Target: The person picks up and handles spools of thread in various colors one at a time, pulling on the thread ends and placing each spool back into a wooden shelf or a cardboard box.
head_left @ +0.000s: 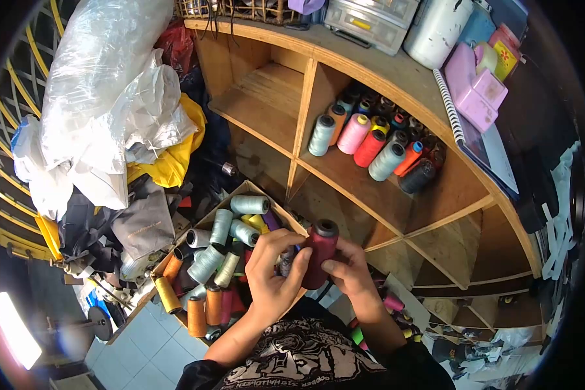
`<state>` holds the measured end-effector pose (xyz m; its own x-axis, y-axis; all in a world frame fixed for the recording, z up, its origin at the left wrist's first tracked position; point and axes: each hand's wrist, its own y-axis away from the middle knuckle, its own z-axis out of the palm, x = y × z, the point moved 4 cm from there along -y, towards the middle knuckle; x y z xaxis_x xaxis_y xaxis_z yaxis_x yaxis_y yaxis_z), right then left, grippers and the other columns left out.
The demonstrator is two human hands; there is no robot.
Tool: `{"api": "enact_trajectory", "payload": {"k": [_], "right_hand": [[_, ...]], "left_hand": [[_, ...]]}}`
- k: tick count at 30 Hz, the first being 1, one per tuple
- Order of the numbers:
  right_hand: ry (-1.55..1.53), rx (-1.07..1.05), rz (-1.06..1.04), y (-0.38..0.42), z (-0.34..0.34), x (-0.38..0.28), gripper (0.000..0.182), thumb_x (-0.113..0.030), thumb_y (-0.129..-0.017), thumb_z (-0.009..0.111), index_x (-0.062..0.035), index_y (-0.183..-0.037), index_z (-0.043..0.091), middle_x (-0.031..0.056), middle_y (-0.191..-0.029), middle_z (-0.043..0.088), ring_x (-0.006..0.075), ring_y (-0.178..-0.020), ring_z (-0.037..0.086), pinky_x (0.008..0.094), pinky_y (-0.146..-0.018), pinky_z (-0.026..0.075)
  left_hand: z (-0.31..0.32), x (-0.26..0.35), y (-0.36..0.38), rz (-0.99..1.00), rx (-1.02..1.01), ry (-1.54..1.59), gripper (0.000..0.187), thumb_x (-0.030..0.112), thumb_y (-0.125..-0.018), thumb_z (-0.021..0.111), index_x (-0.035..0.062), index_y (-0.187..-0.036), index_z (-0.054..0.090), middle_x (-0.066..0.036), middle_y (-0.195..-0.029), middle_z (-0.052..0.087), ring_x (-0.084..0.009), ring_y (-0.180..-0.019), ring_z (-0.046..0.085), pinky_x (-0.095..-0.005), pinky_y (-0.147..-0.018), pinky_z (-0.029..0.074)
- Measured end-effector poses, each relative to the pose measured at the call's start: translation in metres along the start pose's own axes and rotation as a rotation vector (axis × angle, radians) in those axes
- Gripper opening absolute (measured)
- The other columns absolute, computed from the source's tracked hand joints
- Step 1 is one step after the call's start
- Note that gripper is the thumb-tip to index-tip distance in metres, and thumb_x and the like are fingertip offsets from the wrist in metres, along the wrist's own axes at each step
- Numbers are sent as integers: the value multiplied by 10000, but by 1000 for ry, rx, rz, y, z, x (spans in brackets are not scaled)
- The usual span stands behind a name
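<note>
A maroon cone of thread (320, 257) is gripped in my right hand (352, 270), its dark top end tilted up. My left hand (273, 270) is closed beside it, thumb and fingertips curled right at the cone's left side. In the gap between those fingers shows a dark grey thread spool (286, 261) with a bit of blue near it; I cannot tell if the left hand holds it. Below and left of my hands, a cardboard box (281, 214) is packed with thread cones, among them a pale blue cone (206, 263) and an orange cone (196, 316).
A curved wooden shelf unit (305, 110) spans the far side, with upright thread cones such as a pink cone (354, 133) in one compartment. Plastic bags (104, 84) and dark cloth (146, 224) pile up at left. A lilac tape dispenser (474, 91) sits on top.
</note>
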<state>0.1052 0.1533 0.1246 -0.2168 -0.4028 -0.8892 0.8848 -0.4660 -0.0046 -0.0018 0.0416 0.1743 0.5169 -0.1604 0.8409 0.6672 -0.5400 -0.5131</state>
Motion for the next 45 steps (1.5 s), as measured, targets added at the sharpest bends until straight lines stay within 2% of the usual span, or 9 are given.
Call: {"api": "enact_trajectory", "payload": {"k": [14,22,26,28,32,34,38,40,45], "right_hand": [[175,-17,-48,0,9,-9,488,-121,-829,688,36,-1255,510,54,-1086,593,106,-990,561,274,-869,470],[68,38,-53,0,-1,-1,472,-139,-836,662,29,-1254,518,49,-1080,612,108,-991,567,276,-886,454],[156,250,-121,-4,-32,-6,565,-179,-790,694,42,-1268,488,135,-1153,598,203,-1031,589,347,-934,443],[270,434,-302,-12,-54,-22,388,-141,-826,685,-17,-1172,563,18,-1014,612,90,-874,563,259,-832,447],[386,716,-485,-20,-111,-53,382,-108,-801,736,-31,-1132,562,-28,-886,569,24,-736,474,197,-698,417],[441,782,-550,-31,-151,-51,423,-94,-797,741,-23,-1167,550,8,-979,574,71,-801,519,228,-744,450],[808,1020,-569,-41,-181,-54,515,-120,-795,749,-34,-1246,517,83,-1194,503,210,-1057,550,294,-828,504],[969,1127,-584,-43,-177,-56,536,-116,-778,762,-27,-1245,514,103,-1174,515,217,-1058,560,315,-774,540],[970,1232,-634,-50,-167,-56,464,-83,-771,754,17,-1168,537,130,-1122,534,233,-979,583,347,-742,570]], "left_hand": [[7,-1,2,41,32,-65,97,-33,-816,659,-18,-901,614,-116,-896,629,-215,-798,618,-304,-740,486],[15,-32,14,-251,6,567,156,137,-992,332,14,-967,424,-155,-1049,518,-188,-938,516,-314,-863,419],[13,-62,30,-360,-32,559,239,189,-993,288,16,-905,426,-130,-890,540,-202,-867,551,-343,-822,440],[16,-84,42,-383,33,548,264,174,-987,351,-11,-849,480,-100,-765,571,-184,-751,574,-318,-735,464],[24,-137,79,-405,-292,-112,271,147,-889,622,-17,-674,610,-103,-619,618,-195,-494,576,-300,-511,455],[32,-165,109,-451,-473,-210,149,167,-840,661,20,-830,645,-129,-776,653,-262,-654,643,-343,-592,502],[39,-187,151,-289,-594,-535,258,198,-814,645,45,-1017,602,-176,-993,630,-328,-882,639,-400,-729,524],[43,-212,178,-360,-980,-795,365,234,-811,606,56,-1121,529,-217,-1152,559,-357,-1055,579,-439,-836,505],[35,-211,187,-461,-1129,-637,329,251,-836,577,36,-1082,540,-234,-1014,625,-378,-974,618,-472,-837,494]]}}
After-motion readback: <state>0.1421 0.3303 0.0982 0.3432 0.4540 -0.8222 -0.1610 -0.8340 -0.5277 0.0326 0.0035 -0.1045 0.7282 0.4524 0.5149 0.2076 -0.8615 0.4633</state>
